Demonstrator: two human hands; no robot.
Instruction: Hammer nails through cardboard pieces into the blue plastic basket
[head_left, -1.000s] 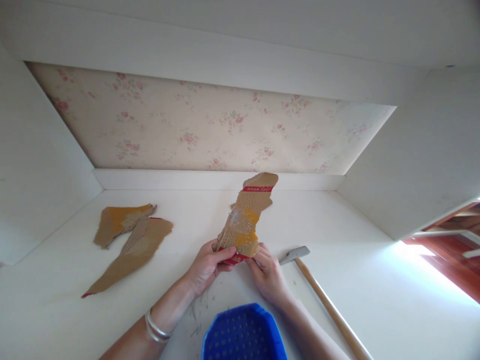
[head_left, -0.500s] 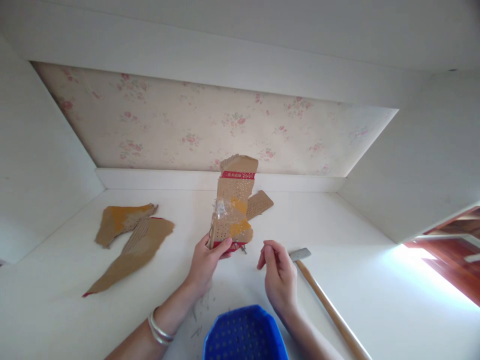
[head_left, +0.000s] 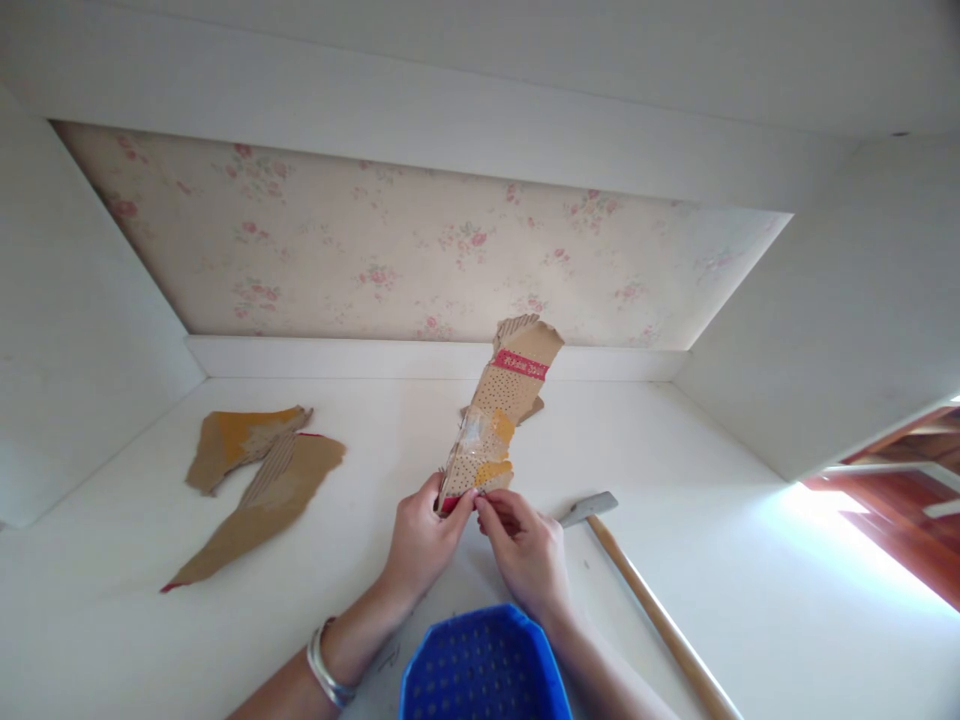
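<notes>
Left hand (head_left: 421, 540) and right hand (head_left: 525, 550) both pinch the bottom edge of the cardboard strip (head_left: 491, 430), held upright just left of the hammer (head_left: 637, 590). Red band print unreadable.

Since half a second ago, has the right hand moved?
Yes. The right hand has gone left, away from the hammer, and now meets the left hand at the bottom edge of the perforated cardboard strip.

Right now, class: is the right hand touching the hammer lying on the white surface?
Apart. The head view shows the right hand pinching the perforated cardboard strip, with bare white surface between it and the hammer.
</notes>
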